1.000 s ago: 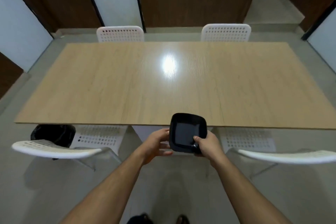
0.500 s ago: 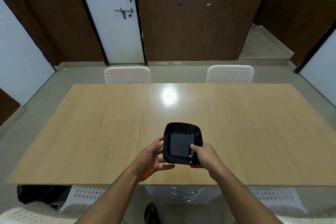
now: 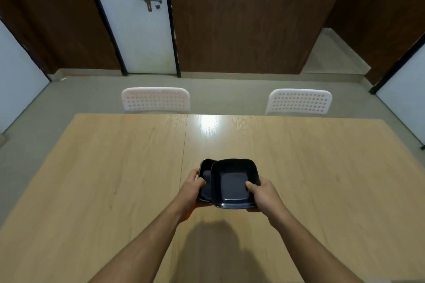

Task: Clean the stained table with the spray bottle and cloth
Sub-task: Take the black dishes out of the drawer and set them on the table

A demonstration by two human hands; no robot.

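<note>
head view: the wooden table (image 3: 115, 179) fills the lower half of the picture, and both bare forearms reach in from the near edge toward its middle. two black square dishes sit there, overlapping — the right dish (image 3: 234, 182) lies partly over the left dish (image 3: 204, 181), which shows only as a narrow strip past its left rim. whether either dish rests on the tabletop or is held just above it cannot be told. the left hand (image 3: 192, 187) grips the left dish at its left rim, thumb curled over the edge and fingers underneath. the right hand (image 3: 264, 193) grips the right dish at its right rim, thumb hooked inside the well. so both hands are clamped on dishes, one each. a dark shadow falls on the table between the forearms, close to the near edge. a bright glare patch sits near the far edge at the middle, beside a seam running front to back. no stain can be made out on the wood from here. behind the far edge stand two white perforated chairs — the left chair (image 3: 156, 99) and the right chair (image 3: 299, 101). beyond them a white door (image 3: 138, 30) with a dark latch sits among brown wood panels.
</note>
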